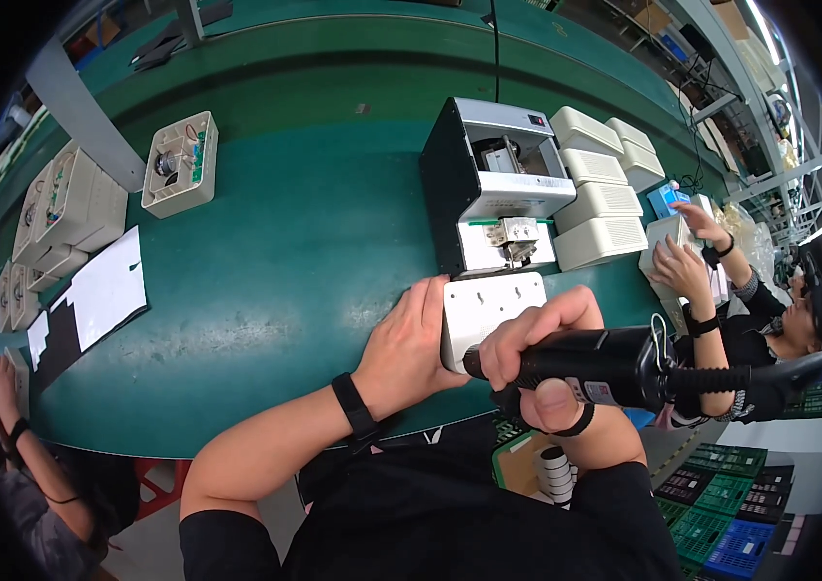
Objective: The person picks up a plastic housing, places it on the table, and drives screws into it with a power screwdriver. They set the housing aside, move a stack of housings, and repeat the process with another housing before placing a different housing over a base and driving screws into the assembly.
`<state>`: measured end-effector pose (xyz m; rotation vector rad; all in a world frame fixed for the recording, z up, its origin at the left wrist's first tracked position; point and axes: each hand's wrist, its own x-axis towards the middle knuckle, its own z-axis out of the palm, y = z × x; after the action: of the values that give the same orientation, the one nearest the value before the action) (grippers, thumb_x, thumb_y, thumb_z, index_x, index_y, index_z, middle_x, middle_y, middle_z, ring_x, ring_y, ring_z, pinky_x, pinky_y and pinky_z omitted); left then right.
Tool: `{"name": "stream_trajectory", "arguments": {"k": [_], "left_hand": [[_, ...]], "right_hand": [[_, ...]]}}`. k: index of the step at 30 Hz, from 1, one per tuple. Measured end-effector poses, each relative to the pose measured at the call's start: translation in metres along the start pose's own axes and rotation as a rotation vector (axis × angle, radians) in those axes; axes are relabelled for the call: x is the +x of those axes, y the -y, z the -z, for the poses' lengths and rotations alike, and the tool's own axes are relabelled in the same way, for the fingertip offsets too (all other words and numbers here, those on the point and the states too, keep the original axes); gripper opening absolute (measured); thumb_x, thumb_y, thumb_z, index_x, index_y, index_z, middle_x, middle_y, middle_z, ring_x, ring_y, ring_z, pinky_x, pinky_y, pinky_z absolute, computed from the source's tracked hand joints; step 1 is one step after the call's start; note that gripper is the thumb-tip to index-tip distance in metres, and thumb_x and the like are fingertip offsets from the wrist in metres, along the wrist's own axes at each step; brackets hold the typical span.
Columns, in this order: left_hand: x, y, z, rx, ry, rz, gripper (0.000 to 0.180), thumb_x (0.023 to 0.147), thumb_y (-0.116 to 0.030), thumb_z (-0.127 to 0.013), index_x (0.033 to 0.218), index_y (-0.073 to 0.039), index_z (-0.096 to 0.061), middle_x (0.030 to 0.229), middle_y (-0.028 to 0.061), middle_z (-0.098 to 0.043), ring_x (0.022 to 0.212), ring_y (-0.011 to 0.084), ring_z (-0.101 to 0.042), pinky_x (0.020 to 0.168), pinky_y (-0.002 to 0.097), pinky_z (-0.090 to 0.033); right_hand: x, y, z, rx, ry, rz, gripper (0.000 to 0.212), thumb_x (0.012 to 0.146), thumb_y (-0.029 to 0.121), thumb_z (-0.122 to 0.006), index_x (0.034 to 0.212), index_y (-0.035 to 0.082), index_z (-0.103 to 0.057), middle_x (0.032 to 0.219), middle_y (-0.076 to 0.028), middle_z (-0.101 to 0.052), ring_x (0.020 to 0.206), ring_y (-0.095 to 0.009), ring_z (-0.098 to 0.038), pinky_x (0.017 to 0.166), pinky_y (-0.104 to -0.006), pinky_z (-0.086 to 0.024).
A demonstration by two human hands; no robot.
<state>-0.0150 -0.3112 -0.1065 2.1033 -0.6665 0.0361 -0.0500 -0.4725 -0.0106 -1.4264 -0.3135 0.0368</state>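
My left hand grips the left side of a white plastic housing, which lies at the near edge of the table with several small holes in its upturned face. In my right hand is a black electric screwdriver, lying almost level with its cable off to the right. The screwdriver's front end is over the housing's near edge; its bit cannot be made out. Just beyond the housing stands a black and silver screw feeder with a metal rail at its front.
White boxes stand in rows right of the feeder. Open housings with wiring and stacked ones are at left, near a white sheet. A co-worker's hands hold a box at right; another person's hand is at far left.
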Motion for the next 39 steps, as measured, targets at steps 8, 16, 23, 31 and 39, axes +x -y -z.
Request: {"name": "stream_trajectory", "arguments": {"k": [8, 16, 23, 31, 39], "left_hand": [[0.003, 0.000, 0.000, 0.010, 0.034, -0.003, 0.105, 0.055, -0.022, -0.094, 0.137, 0.006, -0.035, 0.125, 0.0209, -0.050, 0.115, 0.0380, -0.058, 0.095, 0.0418, -0.052], [0.004, -0.003, -0.001, 0.053, 0.043, 0.011, 0.102, 0.062, -0.031, -0.091, 0.139, 0.004, -0.035, 0.128, 0.0200, -0.049, 0.117, 0.0359, -0.056, 0.096, 0.0415, -0.051], [0.004, -0.006, -0.003, 0.047, 0.067, 0.040, 0.101, 0.061, -0.031, -0.091, 0.138, 0.003, -0.036, 0.127, 0.0197, -0.049, 0.117, 0.0361, -0.055, 0.096, 0.0417, -0.051], [0.009, -0.006, 0.002, 0.041, 0.079, 0.061, 0.101, 0.059, -0.028, -0.092, 0.138, 0.001, -0.036, 0.127, 0.0192, -0.049, 0.115, 0.0372, -0.056, 0.094, 0.0430, -0.052], [0.007, -0.008, -0.004, 0.046, 0.098, 0.094, 0.106, 0.056, -0.025, -0.095, 0.140, -0.001, -0.035, 0.130, 0.0186, -0.048, 0.120, 0.0374, -0.055, 0.097, 0.0427, -0.051]], "right_hand": [[0.001, -0.002, 0.009, -0.060, 0.090, 0.056, 0.061, 0.081, 0.044, -0.083, 0.107, 0.009, -0.040, 0.073, -0.008, -0.057, 0.062, -0.020, -0.059, 0.066, -0.0382, -0.052], [0.056, 0.037, 0.044, -0.010, -0.237, 0.496, 0.038, 0.099, 0.042, -0.057, 0.112, 0.008, -0.045, 0.068, -0.008, -0.054, 0.051, -0.020, -0.054, 0.053, -0.0368, -0.047], [0.082, 0.030, 0.065, -0.196, -0.347, 0.382, 0.034, 0.101, 0.039, -0.049, 0.110, 0.007, -0.046, 0.069, -0.009, -0.053, 0.047, -0.019, -0.050, 0.049, -0.0351, -0.044], [-0.002, 0.045, 0.069, -0.120, -0.342, 0.418, 0.039, 0.098, 0.044, -0.052, 0.109, 0.007, -0.043, 0.068, -0.009, -0.051, 0.048, -0.018, -0.049, 0.050, -0.0352, -0.046], [-0.020, 0.028, 0.081, -0.157, -0.370, 0.395, 0.042, 0.096, 0.044, -0.056, 0.109, 0.008, -0.041, 0.069, -0.009, -0.051, 0.049, -0.018, -0.049, 0.051, -0.0344, -0.046]]}}
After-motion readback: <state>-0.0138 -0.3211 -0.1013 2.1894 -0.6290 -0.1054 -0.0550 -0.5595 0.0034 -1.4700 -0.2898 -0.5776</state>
